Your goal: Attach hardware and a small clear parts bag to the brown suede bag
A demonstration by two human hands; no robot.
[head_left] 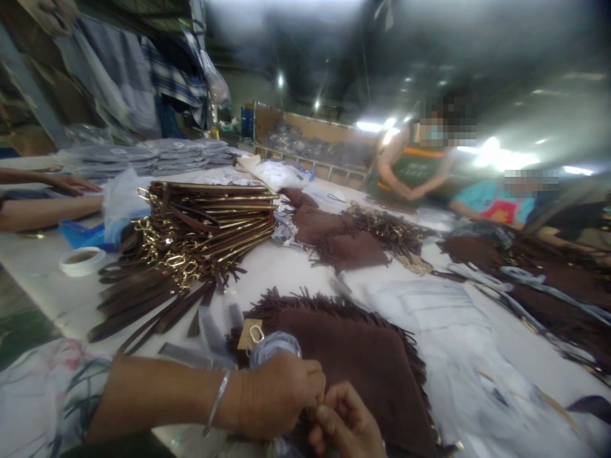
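A dark brown fringed bag [353,350] lies flat on the table in front of me. Over its near left part, my left hand [281,394] is closed, fingers pinched together. My right hand [351,423] meets it fingertip to fingertip at the bottom of the view, also pinched. Whatever is between the fingers is too small or hidden to make out. Just beyond my left hand sits a bundled grey-blue wrapping [275,345], beside a tan tag [249,334] and a gold-coloured metal ring [256,333].
Brown straps with gold hardware [191,242] are heaped at left, near a tape roll [82,261]. More fringed bags [351,250] lie farther back. White plastic bags [443,318] spread to the right. A co-worker's arms [52,210] reach in from the left; other people stand across the table.
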